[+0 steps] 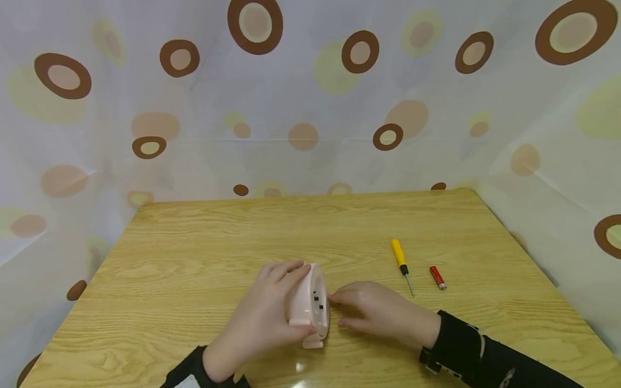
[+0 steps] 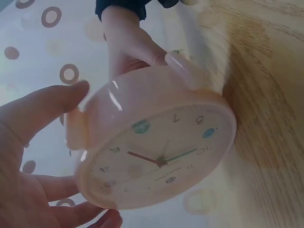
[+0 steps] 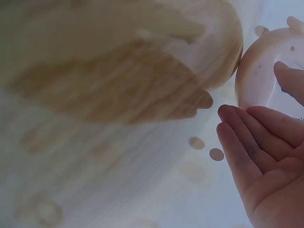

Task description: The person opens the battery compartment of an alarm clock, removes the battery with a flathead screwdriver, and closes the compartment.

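A pale pink alarm clock [image 1: 308,302] stands on its side on the table, its back with small black knobs turned to the right. My left hand [image 1: 264,312] grips its rim between thumb and fingers. In the left wrist view, the clock's white dial [image 2: 161,159] with hands and numbers shows, tilted. Beside the clock's back is my right hand [image 1: 375,312], fingers extended. The right wrist view has these fingers [image 3: 247,142] fairly straight at the edge of the clock's back [image 3: 261,71], with the thumb in front of it; whether they touch it I cannot tell.
A yellow-handled screwdriver [image 1: 400,258] lies on the wooden table [image 1: 204,242] beyond my right hand. Right of it lies a red battery [image 1: 437,277]. A patterned sheet [image 1: 301,97] hangs behind the table and along its sides.
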Tool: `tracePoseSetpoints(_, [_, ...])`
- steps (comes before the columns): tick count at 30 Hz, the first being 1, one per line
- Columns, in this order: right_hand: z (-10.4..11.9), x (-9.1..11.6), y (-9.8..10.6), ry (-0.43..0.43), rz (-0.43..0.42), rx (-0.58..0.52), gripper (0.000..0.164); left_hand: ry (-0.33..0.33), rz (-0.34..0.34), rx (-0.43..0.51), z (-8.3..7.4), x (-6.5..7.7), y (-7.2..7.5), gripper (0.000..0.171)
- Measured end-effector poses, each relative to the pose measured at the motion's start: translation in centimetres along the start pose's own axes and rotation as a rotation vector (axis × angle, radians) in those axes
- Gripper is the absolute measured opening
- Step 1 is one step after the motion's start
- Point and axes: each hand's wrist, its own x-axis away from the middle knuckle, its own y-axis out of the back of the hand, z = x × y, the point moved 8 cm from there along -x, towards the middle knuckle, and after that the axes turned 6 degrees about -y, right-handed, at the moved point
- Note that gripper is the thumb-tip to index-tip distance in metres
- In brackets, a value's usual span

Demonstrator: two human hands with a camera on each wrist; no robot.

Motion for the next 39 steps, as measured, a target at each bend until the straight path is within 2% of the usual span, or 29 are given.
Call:
tracePoseSetpoints(9, [-0.2, 0.0, -0.1, -0.02, 0.012, 0.007, 0.045, -0.003, 0.005, 0.074, 0.6, 0.2, -1.0, 0.104])
tracePoseSetpoints(18, [0.0, 0.1, 0.3, -0.01, 0.004, 0.027, 0.042, -0.039, -0.009, 0.091, 0.8, 0.2, -1.2, 0.109])
tracePoseSetpoints(23, [0.6, 0.6, 1.7, 0.047, -0.083, 0.122, 0.04, -0.042, -0.036, 0.087, 0.7, 0.3, -1.2, 0.107])
tracePoseSetpoints(27, [1.4, 1.1, 4.3, 0.118, -0.235, 0.198, 0.045, -0.057, -0.036, 0.092, 0.5, 0.2, -1.2, 0.105])
tracePoseSetpoints(30, [2.6, 1.6, 6.1, 0.236, -0.363, 0.23, 0.047, -0.055, -0.022, 0.114, 0.4, 0.0, -1.5, 0.105])
tracePoseSetpoints(32, [3.4, 2.0, 7.0, 0.327, -0.431, 0.242, 0.042, -0.051, -0.013, 0.128, 0.5, -0.1, -1.7, 0.105])
tracePoseSetpoints(36, [5.0, 2.5, 7.3, 0.484, -0.51, 0.269, 0.036, -0.063, -0.007, 0.142, 0.4, -0.3, -2.0, 0.107])
tracePoseSetpoints(39, [5.8, 2.8, 6.8, 0.541, -0.532, 0.305, 0.036, -0.081, -0.005, 0.147, 0.2, -0.3, -2.3, 0.107])
